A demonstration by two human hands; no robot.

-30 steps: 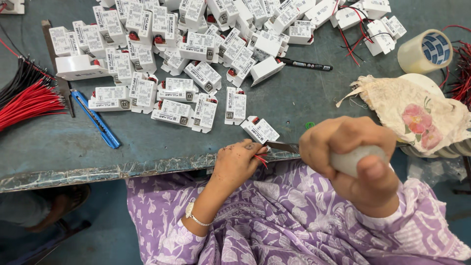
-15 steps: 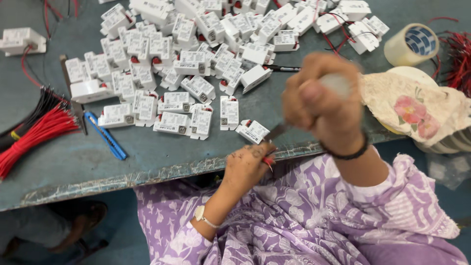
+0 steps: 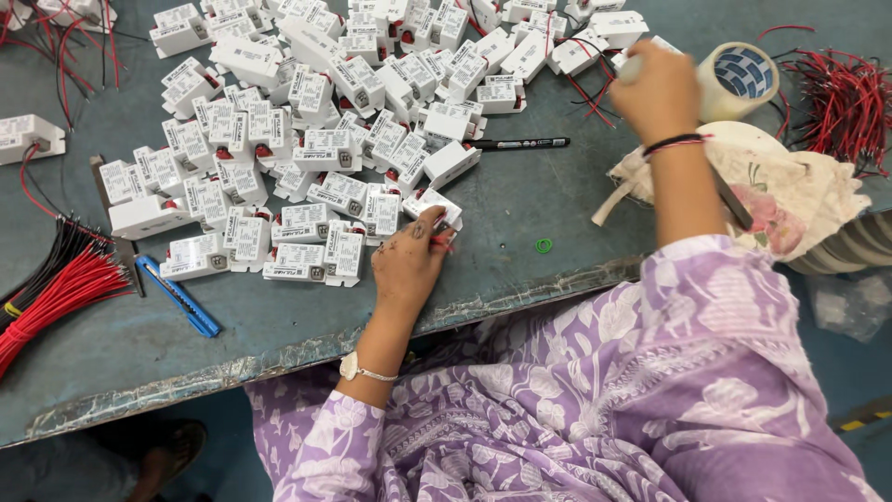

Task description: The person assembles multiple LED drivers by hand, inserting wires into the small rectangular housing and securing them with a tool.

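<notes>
My left hand point(image 3: 412, 263) rests on the grey-green table point(image 3: 520, 200) near its front edge. Its fingers are closed on a small white plastic box point(image 3: 433, 206) with a red wire, at the near end of a big pile of like white boxes point(image 3: 316, 121). My right hand point(image 3: 657, 90) is raised at the far right, next to a roll of tape point(image 3: 741, 78). It is fisted around the pale handle of a screwdriver point(image 3: 630, 67), whose dark shaft shows beside my forearm.
A floral cloth bag point(image 3: 806, 191) lies right of my forearm, with loose red wires point(image 3: 847, 102) beyond it. A black marker point(image 3: 522, 144) and a small green ring point(image 3: 544, 245) lie mid-table. Red and black wire bundles point(image 3: 56, 288) and a blue cutter point(image 3: 178, 299) lie at left.
My right hand has lifted the screwdriver away from the box at the table edge, up and to the far right by the tape roll. My left hand has stayed on the box.
</notes>
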